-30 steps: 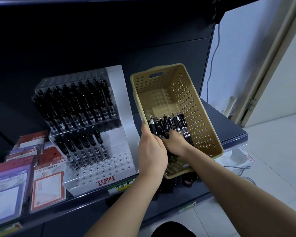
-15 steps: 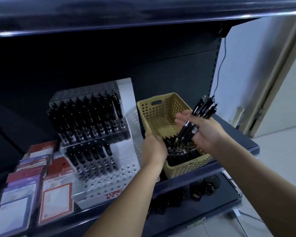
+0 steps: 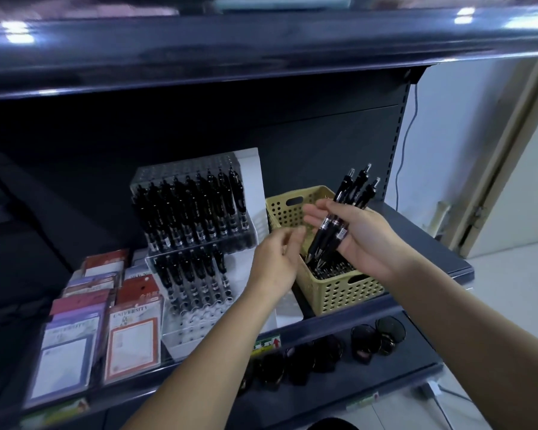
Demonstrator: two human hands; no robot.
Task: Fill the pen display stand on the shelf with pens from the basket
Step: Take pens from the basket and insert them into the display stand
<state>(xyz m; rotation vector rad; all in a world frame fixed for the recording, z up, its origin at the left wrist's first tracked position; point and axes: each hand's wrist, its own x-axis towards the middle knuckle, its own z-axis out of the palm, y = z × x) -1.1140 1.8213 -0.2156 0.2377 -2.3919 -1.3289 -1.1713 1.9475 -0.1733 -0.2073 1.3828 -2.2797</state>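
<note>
My right hand (image 3: 359, 235) holds a bundle of black pens (image 3: 339, 218) above the tan perforated basket (image 3: 345, 290), their clicker ends pointing up and right. More black pens lie in the basket's near end. My left hand (image 3: 275, 262) hovers just left of the bundle, fingers loosely curled and holding nothing. The clear tiered pen display stand (image 3: 199, 318) stands left of the basket. Its top tier is full of black pens, its middle tier holds several, and the front rows show open holes.
Packaged notebooks (image 3: 131, 336) lean at the shelf's left. An upper shelf edge (image 3: 261, 48) overhangs the work area. Sunglasses (image 3: 376, 336) lie on the lower shelf. A white wall and door frame (image 3: 503, 150) are at the right.
The right hand lifted a bundle of pens out of the basket and tilted it more upright. The left hand let go of the basket rim and rose toward the bundle. The basket now rests flat.
</note>
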